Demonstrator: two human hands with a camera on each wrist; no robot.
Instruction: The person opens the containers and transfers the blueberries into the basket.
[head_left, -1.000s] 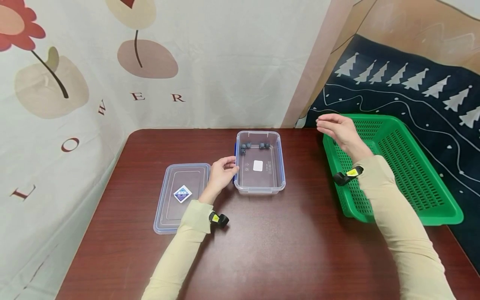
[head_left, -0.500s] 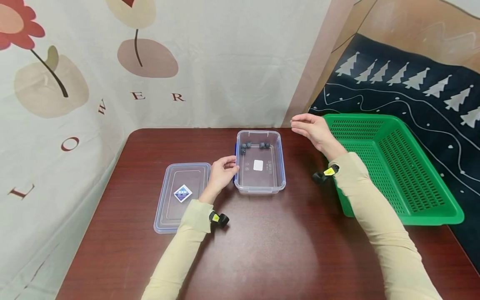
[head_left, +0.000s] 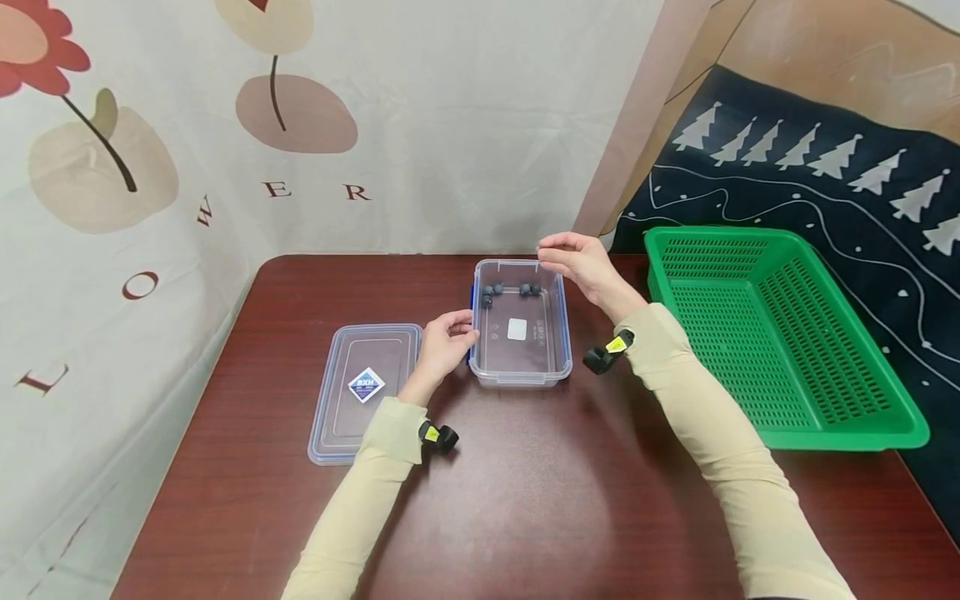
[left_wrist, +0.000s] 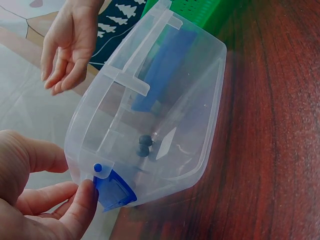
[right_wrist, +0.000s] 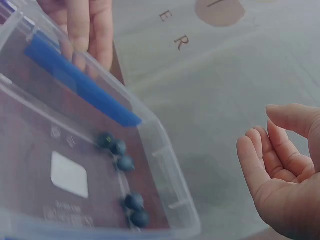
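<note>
A clear plastic food container with blue side latches stands uncovered on the table. Several blueberries lie on its floor toward the far end. My left hand is at its left side, thumb and fingertips against the outer wall by a blue latch. Above the far right corner is my right hand. Its fingers are loosely bent, with nothing visible between thumb and fingers.
Left of the container lies its clear lid with a diamond sticker, partly behind the left hand. A green slotted basket stands at the right. A printed cloth hangs behind the table.
My right hand has moved left from above the green basket to the container's far right corner. The left hand and the blueberries have stayed in place.
</note>
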